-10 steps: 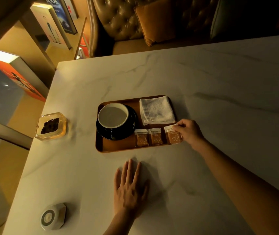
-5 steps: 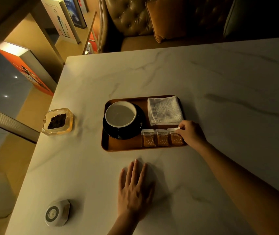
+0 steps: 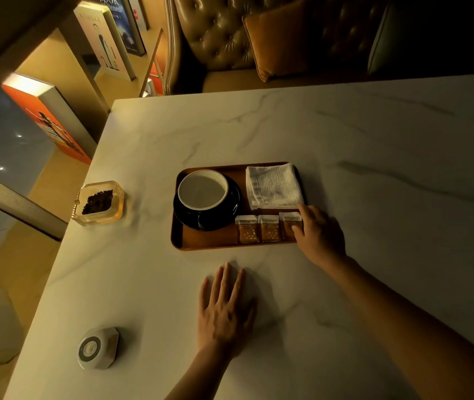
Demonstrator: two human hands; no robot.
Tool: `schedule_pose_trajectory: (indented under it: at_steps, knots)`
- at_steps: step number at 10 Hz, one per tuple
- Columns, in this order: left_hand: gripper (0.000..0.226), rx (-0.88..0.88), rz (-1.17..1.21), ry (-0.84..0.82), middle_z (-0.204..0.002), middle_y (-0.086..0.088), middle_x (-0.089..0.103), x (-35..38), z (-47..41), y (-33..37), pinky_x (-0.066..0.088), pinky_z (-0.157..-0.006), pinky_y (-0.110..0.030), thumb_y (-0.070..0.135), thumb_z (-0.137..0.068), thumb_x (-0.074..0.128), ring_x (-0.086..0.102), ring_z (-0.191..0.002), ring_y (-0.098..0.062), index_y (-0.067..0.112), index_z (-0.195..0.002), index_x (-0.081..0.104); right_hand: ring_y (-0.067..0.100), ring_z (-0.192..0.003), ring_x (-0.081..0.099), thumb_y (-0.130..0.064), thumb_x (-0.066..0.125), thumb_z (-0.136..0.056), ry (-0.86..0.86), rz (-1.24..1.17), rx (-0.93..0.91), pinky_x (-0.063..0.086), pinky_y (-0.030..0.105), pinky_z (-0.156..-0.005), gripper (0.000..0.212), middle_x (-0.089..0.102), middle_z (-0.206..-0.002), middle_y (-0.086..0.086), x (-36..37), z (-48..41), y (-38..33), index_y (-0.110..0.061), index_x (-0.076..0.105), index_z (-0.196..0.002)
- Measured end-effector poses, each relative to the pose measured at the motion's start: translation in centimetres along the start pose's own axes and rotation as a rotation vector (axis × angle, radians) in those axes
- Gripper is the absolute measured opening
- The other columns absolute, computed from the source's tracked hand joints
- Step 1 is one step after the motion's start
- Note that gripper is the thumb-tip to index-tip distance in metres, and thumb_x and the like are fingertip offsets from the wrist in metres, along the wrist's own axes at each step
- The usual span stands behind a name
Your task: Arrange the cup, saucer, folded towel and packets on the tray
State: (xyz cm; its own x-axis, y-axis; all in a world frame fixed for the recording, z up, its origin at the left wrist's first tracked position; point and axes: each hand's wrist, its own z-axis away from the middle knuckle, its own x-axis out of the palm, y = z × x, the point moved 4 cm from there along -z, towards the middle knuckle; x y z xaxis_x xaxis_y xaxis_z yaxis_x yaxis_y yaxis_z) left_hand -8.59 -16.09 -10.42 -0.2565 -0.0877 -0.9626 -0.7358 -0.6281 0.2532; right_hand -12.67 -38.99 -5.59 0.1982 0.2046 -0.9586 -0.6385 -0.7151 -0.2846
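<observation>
Packets [image 3: 269, 228] under right hand's [image 3: 318, 235] spread fingertips

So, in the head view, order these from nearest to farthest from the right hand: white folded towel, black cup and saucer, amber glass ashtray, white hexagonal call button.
From the right hand:
1. White folded towel, just beyond its fingertips, tray's far right.
2. Black cup and saucer, tray's left.
3. Amber glass ashtray, left of the tray.
4. White hexagonal call button, near left corner.
</observation>
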Motion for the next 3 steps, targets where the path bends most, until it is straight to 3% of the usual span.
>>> schedule_pose_trajectory:
  at_steps: [1,2,3]
  knots:
    - [0.066,0.002,-0.023,-0.019,-0.154,-0.001,-0.010,0.6,-0.2,-0.2,-0.024,-0.110,-0.041,0.065,-0.084,0.008,-0.015,-0.140,-0.021,0.037,-0.137,-0.020,0.031,-0.121,0.046,-0.032,0.048,-0.090,-0.055,0.013,0.002,0.037,0.044,-0.102,0.049,0.046,-0.136,0.012,0.0,0.9,0.1,-0.012,0.036,-0.134]
    - [0.066,-0.021,0.000,-0.047,-0.155,-0.001,-0.011,0.7,-0.2,-0.4,-0.018,-0.111,-0.040,0.065,-0.084,0.011,-0.017,-0.140,-0.020,0.038,-0.135,-0.021,0.029,-0.124,0.044,-0.038,0.047,-0.090,-0.091,-0.019,-0.019,0.035,0.044,-0.104,0.052,0.044,-0.140,0.009,-0.9,1.6,-0.5,-0.014,0.035,-0.135]
    - [0.067,-0.072,0.100,-0.006,-0.156,-0.001,0.012,-0.7,-1.3,0.5,0.003,-0.117,-0.040,0.064,-0.086,0.025,0.006,-0.143,-0.019,0.033,-0.142,0.008,0.027,-0.129,0.040,-0.043,0.049,-0.088,-0.094,-0.024,-0.078,0.031,0.045,-0.107,0.058,0.041,-0.144,0.007,-1.7,2.0,-1.4,-0.017,0.033,-0.137]
